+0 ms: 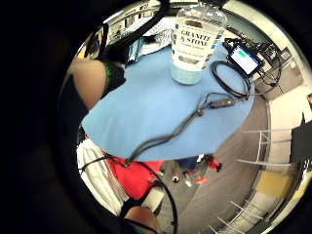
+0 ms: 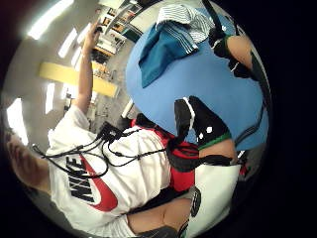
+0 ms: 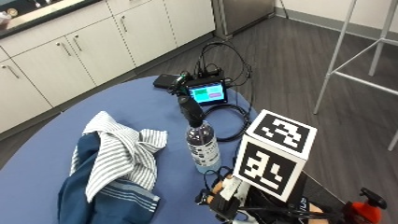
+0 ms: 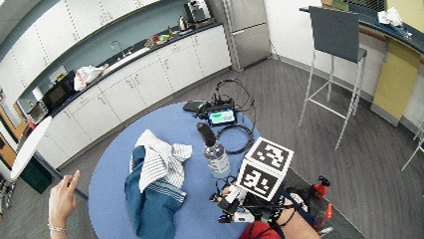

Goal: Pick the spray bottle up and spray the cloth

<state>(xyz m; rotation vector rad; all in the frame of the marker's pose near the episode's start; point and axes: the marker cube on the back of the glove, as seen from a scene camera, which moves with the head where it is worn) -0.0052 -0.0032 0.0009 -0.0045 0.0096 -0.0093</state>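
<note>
A clear spray bottle (image 3: pixel 202 145) with a black trigger head stands upright near the middle of the round blue table (image 3: pixel 56 135). In the little finger side palm view its "Granite & Stone" label (image 1: pixel 197 39) faces the palm from a short way off. A striped white cloth lies bunched over a dark blue cloth (image 3: pixel 112 163) beside the bottle. My gloved right hand (image 3: pixel 227 193) hovers at the table's near edge, just short of the bottle and not touching it. Its fingers (image 2: pixel 198 124) look relaxed and hold nothing. The marker cube hides most of the hand.
A small device with a lit screen (image 3: pixel 208 92) sits at the table's far side, with a coil of black cable (image 3: pixel 231 122) between it and the bottle. A loose cable (image 1: pixel 185 124) runs across the table. White cabinets and stool legs (image 3: pixel 336 56) stand beyond.
</note>
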